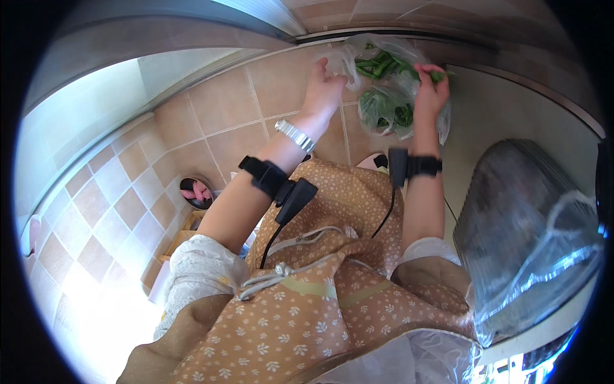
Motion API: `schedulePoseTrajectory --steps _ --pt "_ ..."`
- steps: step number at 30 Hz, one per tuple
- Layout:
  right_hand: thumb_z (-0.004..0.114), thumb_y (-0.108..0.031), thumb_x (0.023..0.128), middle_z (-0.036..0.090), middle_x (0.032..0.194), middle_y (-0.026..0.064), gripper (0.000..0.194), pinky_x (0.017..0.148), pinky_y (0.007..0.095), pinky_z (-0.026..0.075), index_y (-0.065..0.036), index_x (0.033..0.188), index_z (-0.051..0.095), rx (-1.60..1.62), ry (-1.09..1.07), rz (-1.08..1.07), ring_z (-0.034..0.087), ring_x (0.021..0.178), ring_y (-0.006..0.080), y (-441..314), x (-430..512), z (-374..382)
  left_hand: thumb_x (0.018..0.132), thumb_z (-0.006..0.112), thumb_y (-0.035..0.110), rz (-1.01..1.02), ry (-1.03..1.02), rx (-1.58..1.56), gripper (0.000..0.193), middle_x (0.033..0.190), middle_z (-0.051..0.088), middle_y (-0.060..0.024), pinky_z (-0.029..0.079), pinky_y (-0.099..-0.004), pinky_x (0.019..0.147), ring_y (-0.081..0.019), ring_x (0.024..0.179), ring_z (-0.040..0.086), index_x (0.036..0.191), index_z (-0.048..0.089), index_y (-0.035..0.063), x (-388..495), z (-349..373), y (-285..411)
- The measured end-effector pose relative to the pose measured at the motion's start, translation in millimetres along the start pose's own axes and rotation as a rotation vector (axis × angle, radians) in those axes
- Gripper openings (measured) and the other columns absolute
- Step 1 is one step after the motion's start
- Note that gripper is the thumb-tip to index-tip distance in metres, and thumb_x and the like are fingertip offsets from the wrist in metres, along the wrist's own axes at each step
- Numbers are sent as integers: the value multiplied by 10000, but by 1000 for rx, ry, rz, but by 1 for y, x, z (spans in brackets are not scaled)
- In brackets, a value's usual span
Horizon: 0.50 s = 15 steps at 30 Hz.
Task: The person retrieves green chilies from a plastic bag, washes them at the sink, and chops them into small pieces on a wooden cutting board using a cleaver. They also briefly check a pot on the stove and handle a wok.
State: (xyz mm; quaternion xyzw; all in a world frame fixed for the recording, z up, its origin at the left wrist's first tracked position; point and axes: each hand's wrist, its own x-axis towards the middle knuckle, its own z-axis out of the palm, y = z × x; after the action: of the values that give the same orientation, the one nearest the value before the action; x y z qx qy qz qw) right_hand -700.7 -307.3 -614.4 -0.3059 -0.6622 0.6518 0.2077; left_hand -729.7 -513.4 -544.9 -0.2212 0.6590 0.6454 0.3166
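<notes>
Pinched in the fingers of my right hand (432, 91) is a green pepper (438, 76), partly hidden by them. It is just right of a clear plastic bag (410, 48) with several long green peppers (381, 65) inside. My left hand (327, 91) is by the bag's left edge, thumb and forefinger apart; no object shows between them. Whether its other fingers touch the film is unclear. Below the peppers, a second translucent bag (376, 103) holds green leafy vegetables (403, 115). Both bags lie low over the tiled floor (225, 110), in front of my feet.
At right stands a dark bin-like container (508, 192) with clear plastic (542, 278) over it. A grey cabinet panel (479, 110) rises behind. On the left, a dark bowl (196, 192) holds pink pieces beside the tiled wall (129, 197). Cables hang from both wrist straps.
</notes>
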Motion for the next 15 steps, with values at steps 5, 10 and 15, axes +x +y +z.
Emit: schedulePoseTrajectory --steps 5,10,15 --pt "452 -127 923 533 779 66 171 608 289 448 -51 1068 503 786 -270 610 498 611 168 -83 -29 0 898 575 152 304 -198 307 501 1389 392 -122 384 -347 988 -219 1212 454 1358 393 75 -5 4 68" --pt "378 -299 975 499 716 54 285 409 235 298 -48 1062 480 811 -687 865 383 459 105 -203 12 13 828 642 201 1214 -302 1104 608 1423 364 -95 350 -431 1067 -252 1231 446 1386 403 162 -27 54 196" --pt "381 -286 993 527 748 28 272 430 192 284 -49 962 510 569 -804 912 391 506 56 -311 28 -52 819 626 167 1499 -573 1493 312 1060 603 -15 307 -401 1071 -171 1130 503 1123 592 106 -84 100 271"
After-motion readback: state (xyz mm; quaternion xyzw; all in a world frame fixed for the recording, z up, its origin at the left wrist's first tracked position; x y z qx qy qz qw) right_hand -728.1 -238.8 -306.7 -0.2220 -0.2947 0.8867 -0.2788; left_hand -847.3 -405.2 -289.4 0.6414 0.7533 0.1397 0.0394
